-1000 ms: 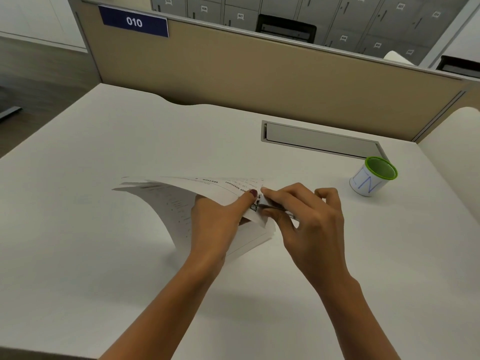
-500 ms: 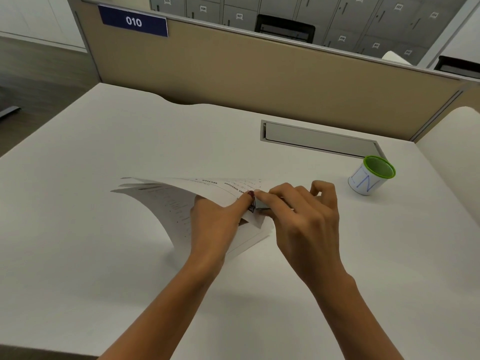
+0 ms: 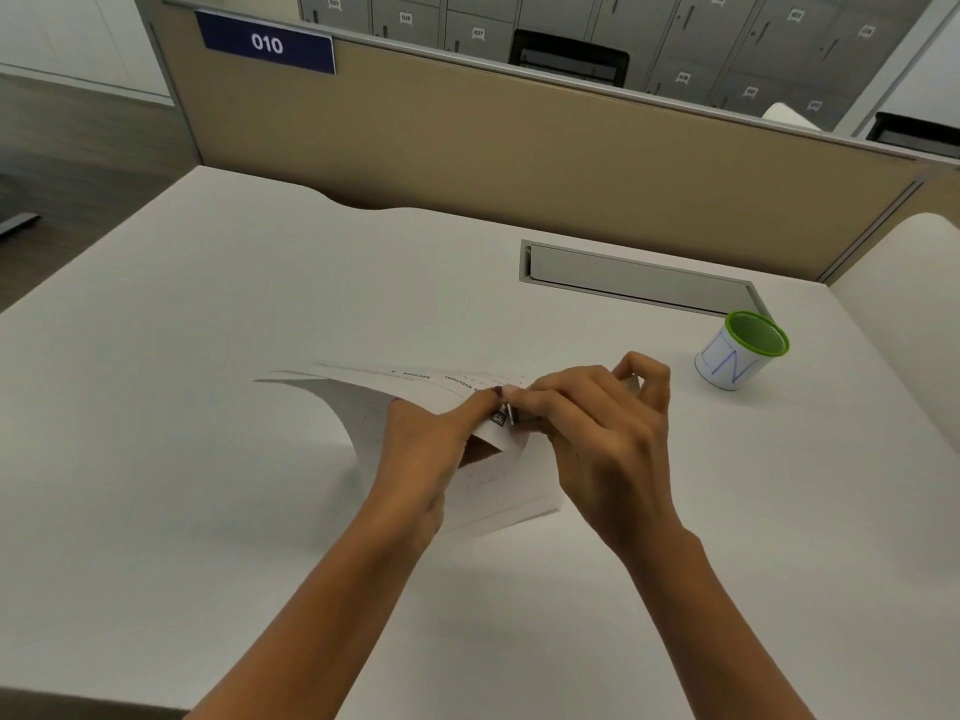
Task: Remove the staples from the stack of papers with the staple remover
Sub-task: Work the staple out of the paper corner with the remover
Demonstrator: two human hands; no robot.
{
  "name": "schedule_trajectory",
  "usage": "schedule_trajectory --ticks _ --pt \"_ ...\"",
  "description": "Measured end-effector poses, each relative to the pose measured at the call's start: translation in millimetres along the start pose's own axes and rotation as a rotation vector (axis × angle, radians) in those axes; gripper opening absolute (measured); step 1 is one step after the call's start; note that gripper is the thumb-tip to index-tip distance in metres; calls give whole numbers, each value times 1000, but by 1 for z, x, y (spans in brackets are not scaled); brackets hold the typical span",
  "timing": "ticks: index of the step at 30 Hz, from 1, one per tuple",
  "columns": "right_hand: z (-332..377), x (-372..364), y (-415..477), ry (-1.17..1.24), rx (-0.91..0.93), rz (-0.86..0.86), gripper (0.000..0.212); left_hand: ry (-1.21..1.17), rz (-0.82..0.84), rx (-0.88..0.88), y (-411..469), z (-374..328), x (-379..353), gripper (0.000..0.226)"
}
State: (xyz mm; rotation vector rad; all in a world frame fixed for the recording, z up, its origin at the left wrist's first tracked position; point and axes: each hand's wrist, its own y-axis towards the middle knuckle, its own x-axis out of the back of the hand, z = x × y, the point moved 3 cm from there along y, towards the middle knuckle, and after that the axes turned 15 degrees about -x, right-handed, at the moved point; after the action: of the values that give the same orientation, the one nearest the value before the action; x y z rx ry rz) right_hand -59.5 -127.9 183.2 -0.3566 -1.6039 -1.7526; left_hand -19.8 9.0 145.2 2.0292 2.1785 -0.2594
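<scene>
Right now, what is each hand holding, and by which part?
The left hand pinches the lifted sheets of the stack of papers near their corner. The right hand grips the staple remover by its body, mostly hidden, tip showing.

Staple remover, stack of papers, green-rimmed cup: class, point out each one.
staple remover (image 3: 502,418): head view, small dark tip.
stack of papers (image 3: 358,413): head view, lifted curled sheet.
green-rimmed cup (image 3: 727,365): head view, white side wall.

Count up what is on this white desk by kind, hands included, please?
hands: 2, the left hand and the right hand
stack of papers: 1
staple remover: 1
cup: 1
total: 5
</scene>
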Motion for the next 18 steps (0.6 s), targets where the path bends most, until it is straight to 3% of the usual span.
schedule_trajectory --ticks 3,5,11,14,18 --pt "5 0 -5 -9 33 -71 5 -17 17 8 0 -1 -2 25" --pt "6 0 -7 22 -43 -71 7 -31 9 -4 1 -4 -3 27" --pt "2 1 -4 66 -358 146 22 -2 -71 -36 2 -1 -3 26" --pt "2 2 -1 33 -363 193 22 29 -89 -44 1 2 -3 32" --pt "1 3 3 25 -310 235 23 26 -63 -83 -1 -1 -4 24"
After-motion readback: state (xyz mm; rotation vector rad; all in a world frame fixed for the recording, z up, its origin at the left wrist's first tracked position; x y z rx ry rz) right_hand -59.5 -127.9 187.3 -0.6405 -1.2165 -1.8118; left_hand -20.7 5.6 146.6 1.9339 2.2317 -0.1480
